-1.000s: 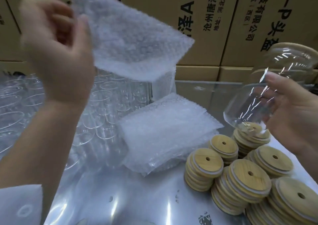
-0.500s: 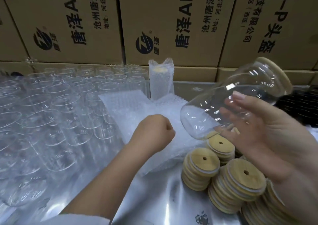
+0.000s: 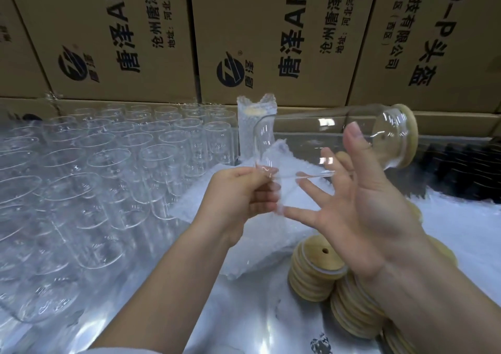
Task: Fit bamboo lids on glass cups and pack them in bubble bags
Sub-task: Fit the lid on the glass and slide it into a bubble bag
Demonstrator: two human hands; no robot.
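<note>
Bagging step for one lidded cup. The right hand [image 3: 360,212] holds the glass cup [image 3: 311,139] on its side above the surface [image 3: 244,326], thumb across the near wall and upper fingers [image 3: 334,158] behind it. The lower fingers are splayed toward the bag. The bamboo lid [image 3: 406,137] is already seated on the mouth, which points right, and the base points left. The left hand [image 3: 241,191] pinches the edge of a bubble bag [image 3: 279,156] just at the cup's base. Whether the bag's mouth is open yet cannot be told. Below lie the bubble bag pile [image 3: 244,234] and, just beside it, the stacked spare lids [image 3: 317,267]. Rows of empty cups [image 3: 108,158] stand to the left. One wrapped cup [image 3: 256,126] stands upright at the back, before the cartons [image 3: 122,28]. The next move probably calls for spreading the bag's mouth and sliding the cup in base first, keeping the smooth glass firmly gripped.
</note>
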